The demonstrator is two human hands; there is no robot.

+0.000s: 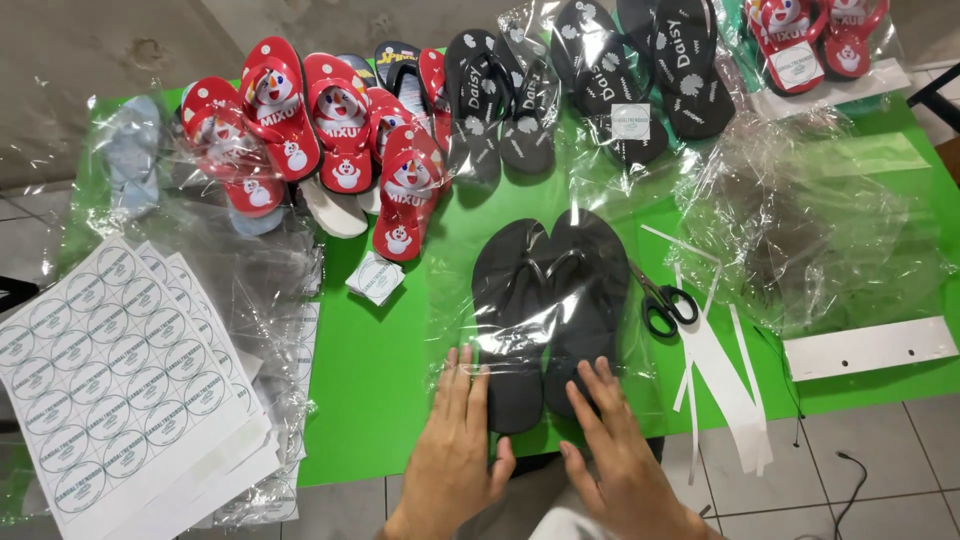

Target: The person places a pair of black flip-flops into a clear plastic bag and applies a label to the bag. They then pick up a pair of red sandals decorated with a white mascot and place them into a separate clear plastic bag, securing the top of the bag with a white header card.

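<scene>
Here, left hand (455,440) and right hand (618,450) flat, fingers spread, grasping nothing, pressing clear plastic bag (455,300) over black flip-flops (550,300), scissors (662,300) just beside, green table (370,380).

Red cartoon flip-flops (330,130), round sticker sheets (110,370) and black scissors (662,303) lie on the green table (370,380).

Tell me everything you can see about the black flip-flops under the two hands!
The black flip-flops are a plain pair lying side by side, flat on the green table, toes pointing away from the person. They look like matte foam or rubber, with thin black Y-shaped straps. They sit inside a clear, shiny plastic bag that catches the light. The left hand and the right hand press flat on the heel ends through the plastic. Black scissors lie just to their right.
</scene>
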